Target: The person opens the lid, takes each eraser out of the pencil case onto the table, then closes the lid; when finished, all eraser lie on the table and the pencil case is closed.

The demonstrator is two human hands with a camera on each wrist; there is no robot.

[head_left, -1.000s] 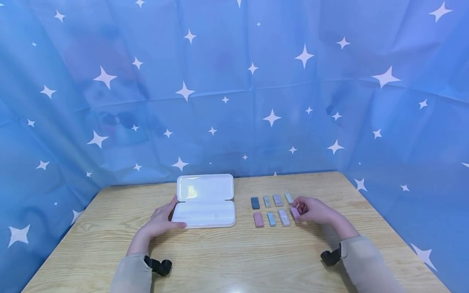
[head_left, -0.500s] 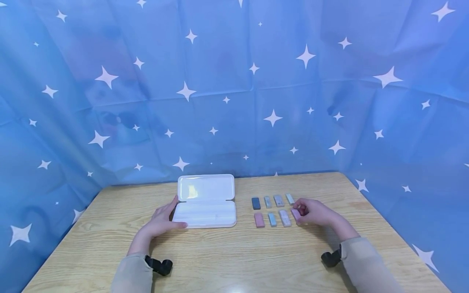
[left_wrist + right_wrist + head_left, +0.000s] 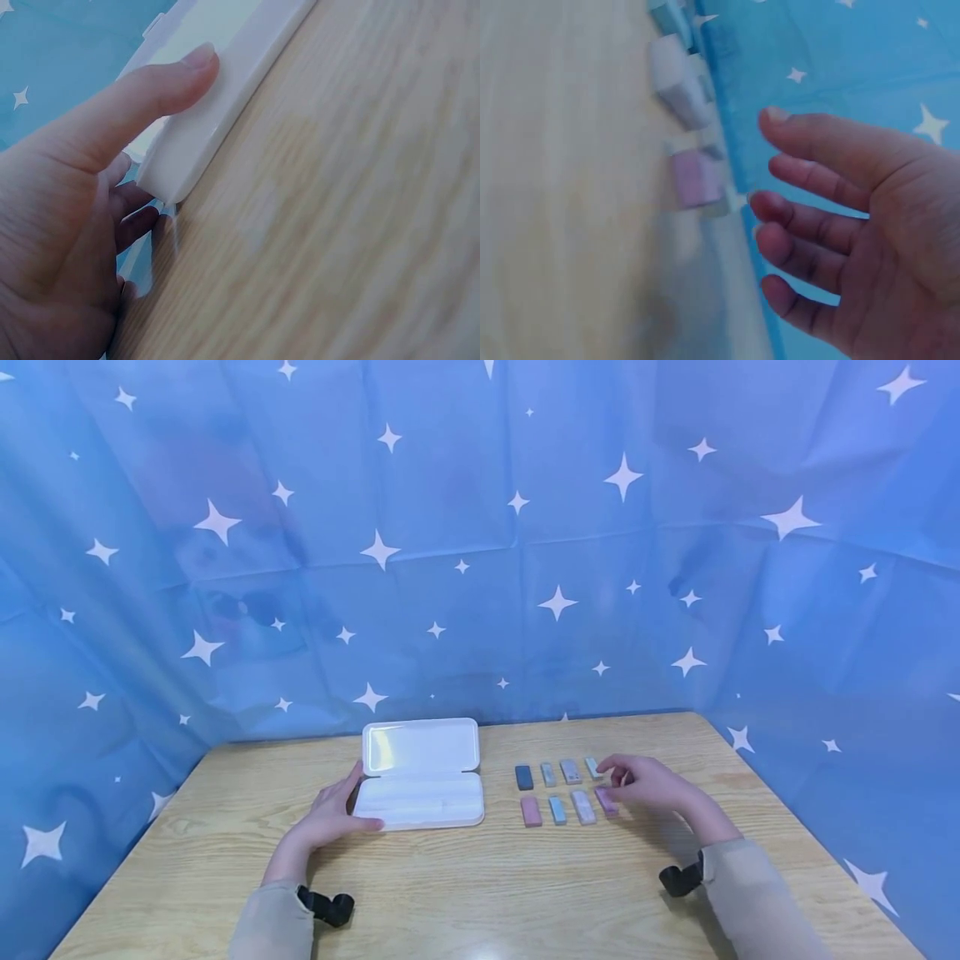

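A white pencil case (image 3: 420, 798) lies open on the table, its lid (image 3: 422, 748) folded back. My left hand (image 3: 327, 814) holds its left end; in the left wrist view the thumb (image 3: 161, 86) lies over the rim and the fingers are beside the end. To the right, small eraser-like blocks stand in two rows. My right hand (image 3: 647, 782) is by the right end of these rows, near the purple block (image 3: 607, 802) and the pale green block (image 3: 593, 767). In the right wrist view its loosely bent fingers are apart from the purple block (image 3: 696, 178) and hold nothing.
The other blocks include dark blue (image 3: 524, 777), pale green-grey (image 3: 548, 774), grey-lilac (image 3: 571, 771), pink (image 3: 531, 812), light blue (image 3: 557, 810) and whitish (image 3: 582, 807). The wooden table (image 3: 480, 885) meets a blue star-patterned curtain (image 3: 480, 635) behind and at the sides.
My right hand's fingers have let go of the purple block and lifted slightly away from it. The block lies at the right end of the near row. The left hand has stayed put.
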